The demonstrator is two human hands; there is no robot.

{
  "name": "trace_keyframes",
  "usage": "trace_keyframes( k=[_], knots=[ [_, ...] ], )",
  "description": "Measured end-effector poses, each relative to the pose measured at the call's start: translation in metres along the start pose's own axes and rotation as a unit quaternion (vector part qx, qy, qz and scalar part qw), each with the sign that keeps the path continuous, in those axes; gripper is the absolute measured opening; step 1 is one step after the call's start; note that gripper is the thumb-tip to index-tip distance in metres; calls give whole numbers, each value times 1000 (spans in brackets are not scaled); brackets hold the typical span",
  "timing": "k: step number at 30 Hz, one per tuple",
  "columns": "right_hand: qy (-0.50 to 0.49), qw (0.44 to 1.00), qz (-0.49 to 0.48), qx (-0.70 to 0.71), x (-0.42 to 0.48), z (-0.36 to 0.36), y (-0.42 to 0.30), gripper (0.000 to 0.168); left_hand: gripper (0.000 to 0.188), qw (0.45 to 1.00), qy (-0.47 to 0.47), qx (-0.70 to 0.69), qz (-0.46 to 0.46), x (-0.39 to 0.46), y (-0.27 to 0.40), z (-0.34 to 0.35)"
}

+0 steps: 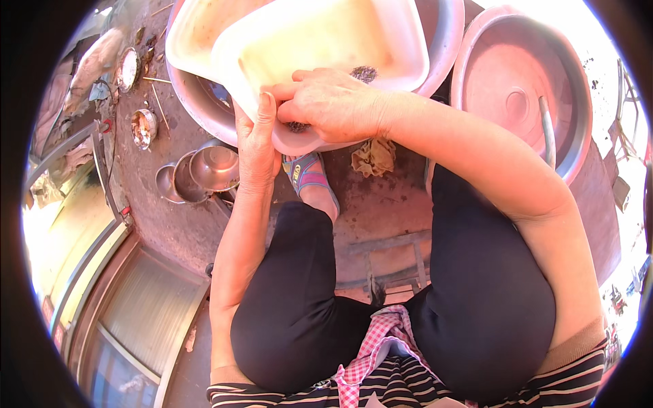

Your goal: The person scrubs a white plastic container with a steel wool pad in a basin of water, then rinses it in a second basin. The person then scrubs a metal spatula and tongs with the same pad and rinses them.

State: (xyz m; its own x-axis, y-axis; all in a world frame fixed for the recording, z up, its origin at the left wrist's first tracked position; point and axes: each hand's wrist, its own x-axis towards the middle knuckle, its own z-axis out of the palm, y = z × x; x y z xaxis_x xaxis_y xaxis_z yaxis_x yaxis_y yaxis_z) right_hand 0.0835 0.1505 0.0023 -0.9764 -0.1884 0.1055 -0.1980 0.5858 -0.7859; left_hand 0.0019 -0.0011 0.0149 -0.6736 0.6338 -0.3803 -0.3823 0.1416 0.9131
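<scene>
My left hand (256, 137) grips the near left corner of a white plastic tub (326, 46), its thumb over the rim. Inside that corner, my right hand (331, 104) has its fingers bent over a dark clump (297, 127), which looks like a steel-wool scourer and is partly hidden by the hand. A second dark, wiry clump (365, 74) lies in the tub just beyond my right wrist. Another white tub (191, 48) sits under the first at the left. Both rest over a large round basin (199, 109) whose contents are mostly hidden.
At the right stands a wide metal basin (510, 76) with a hose (547, 130) over its rim. Several steel bowls (214, 166) are on the ground at left, near small dishes (144, 128). A crumpled cloth (373, 157) lies between my feet. A framed door panel (153, 306) is at lower left.
</scene>
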Motion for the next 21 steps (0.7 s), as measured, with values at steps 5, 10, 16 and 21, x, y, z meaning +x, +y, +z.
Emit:
trace_keyframes(
  k=[5, 10, 16, 21],
  knots=[
    [25, 990, -82, -115, -5, 6, 8, 11, 51, 999, 29, 6, 11, 0, 1, 7],
    [23, 988, -93, -120, -11, 2, 16, 11, 47, 998, 54, -13, 21, 0, 1, 10],
    [-4, 985, -32, -172, -22, -6, 41, 14, 62, 999, 36, 16, 26, 1, 6, -5],
    [-43, 979, 103, -169, -53, -2, 77, 22, 74, 997, -2, 79, 14, 13, 26, 2]
  ],
)
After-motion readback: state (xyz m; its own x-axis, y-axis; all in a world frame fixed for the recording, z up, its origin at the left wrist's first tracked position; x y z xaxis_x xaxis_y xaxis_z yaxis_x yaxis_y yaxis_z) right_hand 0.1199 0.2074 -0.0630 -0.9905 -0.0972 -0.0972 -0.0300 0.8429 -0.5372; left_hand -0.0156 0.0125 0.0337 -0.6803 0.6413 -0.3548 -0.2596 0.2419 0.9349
